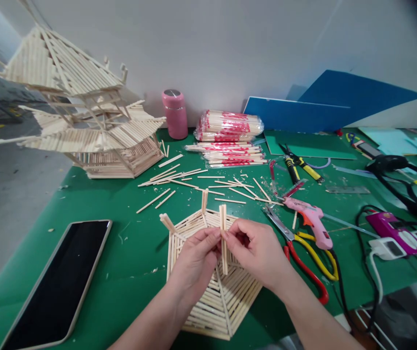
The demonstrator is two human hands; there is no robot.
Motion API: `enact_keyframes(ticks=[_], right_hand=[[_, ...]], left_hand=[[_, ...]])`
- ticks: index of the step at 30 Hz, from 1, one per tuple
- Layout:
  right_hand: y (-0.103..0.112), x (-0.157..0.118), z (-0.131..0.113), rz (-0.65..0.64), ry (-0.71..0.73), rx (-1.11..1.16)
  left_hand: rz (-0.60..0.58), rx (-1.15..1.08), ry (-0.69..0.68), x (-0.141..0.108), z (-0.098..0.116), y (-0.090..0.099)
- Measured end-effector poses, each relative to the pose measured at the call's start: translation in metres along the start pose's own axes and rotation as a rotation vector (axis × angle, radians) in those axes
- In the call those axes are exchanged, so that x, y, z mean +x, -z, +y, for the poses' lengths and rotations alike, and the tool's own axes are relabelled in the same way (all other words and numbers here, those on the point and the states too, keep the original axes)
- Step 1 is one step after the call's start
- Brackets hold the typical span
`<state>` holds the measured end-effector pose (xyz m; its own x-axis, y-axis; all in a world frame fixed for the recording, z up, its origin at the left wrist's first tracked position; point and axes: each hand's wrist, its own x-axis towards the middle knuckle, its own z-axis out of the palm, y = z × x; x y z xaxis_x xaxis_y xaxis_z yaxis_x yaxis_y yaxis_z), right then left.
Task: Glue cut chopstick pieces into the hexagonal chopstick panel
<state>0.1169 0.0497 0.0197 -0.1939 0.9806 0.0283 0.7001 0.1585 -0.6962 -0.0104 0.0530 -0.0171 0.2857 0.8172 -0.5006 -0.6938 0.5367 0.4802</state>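
Between my two hands stands a small upright bundle of wooden sticks (223, 218). My left hand (200, 250) pinches it from the left, while the fingers of my right hand (254, 245) close on it from the right. Below both hands lies a many-sided panel of wooden sticks (226, 311), laid in rings with ribs meeting near the middle. Two short stick posts rise from its far edge, a left post (167, 223) and a back post (204, 201). My hands hide part of the panel's centre.
A pagoda-like stick model (95, 126) stands back left, near a pink flask (175, 114) and wrapped stick packs (230, 126). Loose sticks (175, 177) lie beyond the panel. Rightward are scissors (303, 248), a pink glue gun (310, 216), pliers (299, 165) and cables. A phone (59, 282) lies left.
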Motion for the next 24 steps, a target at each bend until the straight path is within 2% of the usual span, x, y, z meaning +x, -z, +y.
enact_keyframes(ticks=[12,19,24], right_hand=[[-0.001,-0.001,0.005,-0.001,-0.017,0.058],[-0.004,0.004,0.013,0.066,-0.132,0.377],[-0.005,0.009,0.018,0.002,-0.127,0.528]], left_hand=[[-0.035,-0.042,0.008,0.000,-0.001,0.003],[-0.057,0.003,0.029,-0.004,-0.001,0.000],[-0.063,0.049,0.035,-0.007,-0.005,0.001]])
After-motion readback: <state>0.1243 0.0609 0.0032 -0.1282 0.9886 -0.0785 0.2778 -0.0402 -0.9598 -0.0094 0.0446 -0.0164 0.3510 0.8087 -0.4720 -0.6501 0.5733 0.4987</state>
